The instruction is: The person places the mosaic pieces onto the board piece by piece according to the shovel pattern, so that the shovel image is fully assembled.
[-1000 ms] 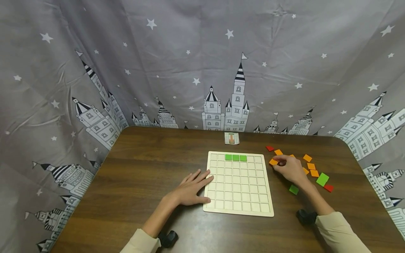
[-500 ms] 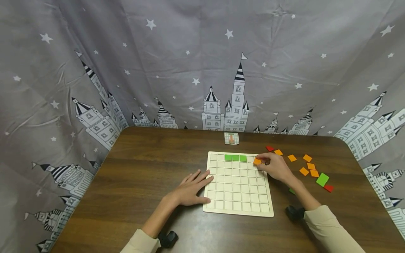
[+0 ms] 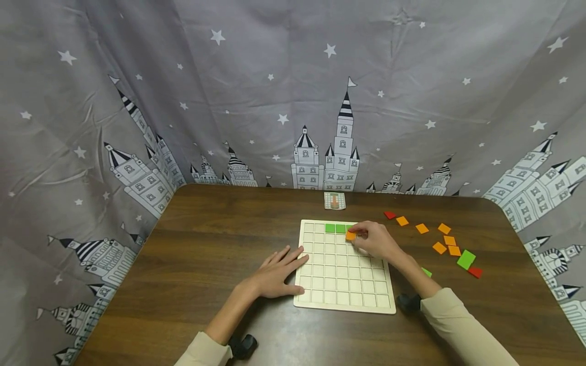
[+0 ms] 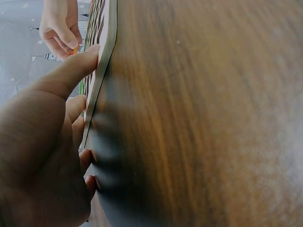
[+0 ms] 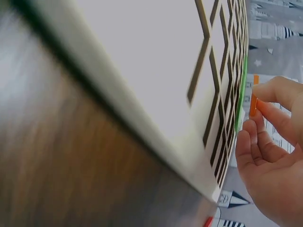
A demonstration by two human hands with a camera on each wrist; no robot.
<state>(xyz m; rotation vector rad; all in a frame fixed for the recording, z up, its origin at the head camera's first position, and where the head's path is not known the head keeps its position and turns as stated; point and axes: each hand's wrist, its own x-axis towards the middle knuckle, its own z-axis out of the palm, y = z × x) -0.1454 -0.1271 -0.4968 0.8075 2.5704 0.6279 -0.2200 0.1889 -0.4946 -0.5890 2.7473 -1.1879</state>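
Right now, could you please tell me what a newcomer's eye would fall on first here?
Probably the gray curtain printed with castles and stars, filling the background behind the table. Next, the right hand pinching an orange tile over the pale grid board. Bright loose tiles lie to the board's right.

Soft, even light fills the head view, with pale glare on the table point(image 3: 284, 336) at six o'clock; the curtain point(image 3: 256, 51) leans outward at nine and three. The left wrist view shades the left hand point(image 4: 42, 151). In the right, the board point(image 5: 137, 61) washes out; table blurs at eight.
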